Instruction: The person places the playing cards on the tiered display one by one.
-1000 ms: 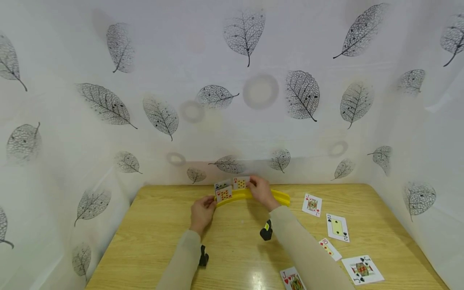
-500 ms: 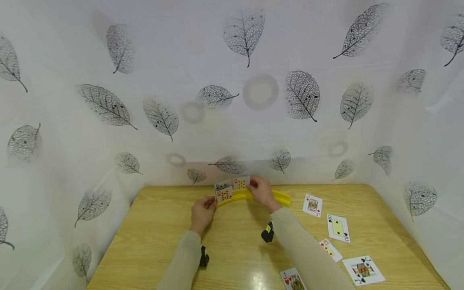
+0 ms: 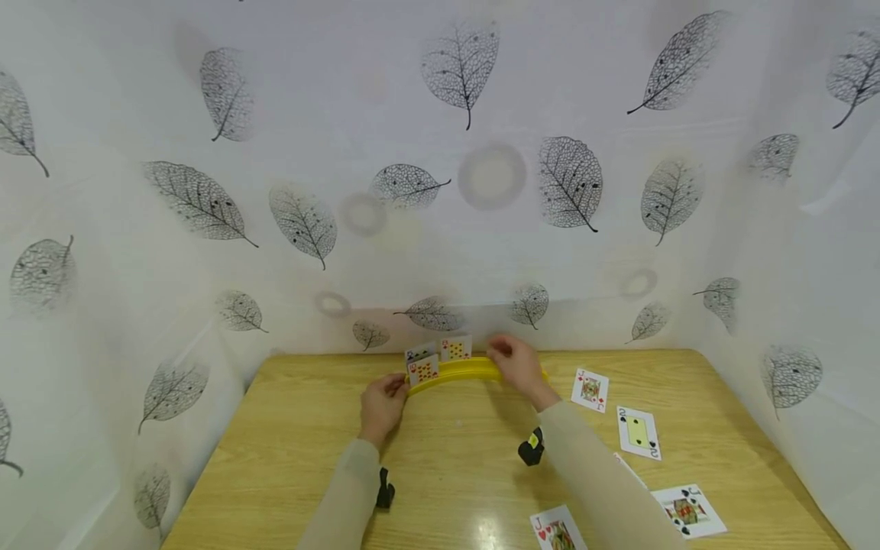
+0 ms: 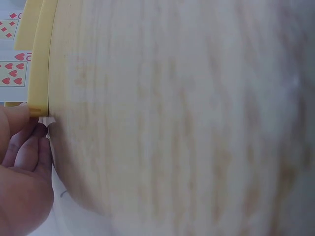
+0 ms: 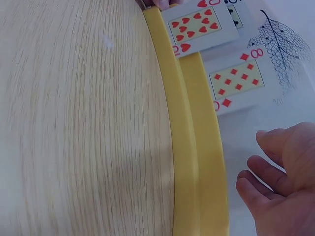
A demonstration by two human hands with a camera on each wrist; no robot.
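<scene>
A curved yellow card holder (image 3: 454, 373) stands near the table's back edge. My left hand (image 3: 382, 409) pinches its left end between thumb and fingers. At that end, the ten of hearts (image 3: 424, 370) stands in the front slot, partly covering a black-suited card (image 5: 236, 14) in the row behind. To their right, the eight of diamonds (image 5: 236, 81) stands upright in the rear slot. Past this card, my right hand (image 3: 517, 367) hovers over the holder's right part, fingers loosely bent and holding nothing; in the right wrist view it is apart from the yellow rail.
Face-up cards lie on the table's right side: a jack of diamonds (image 3: 590, 390), a two of spades (image 3: 638, 432), a jack of spades (image 3: 690, 510) and a jack of hearts (image 3: 558, 528). My right sleeve (image 3: 598, 473) hides most of another card. A leaf-printed curtain (image 3: 426, 252) hangs behind.
My right hand has let go of the eight of diamonds and moved right along the holder. The card stays upright in its slot. My left hand keeps its grip on the holder's end.
</scene>
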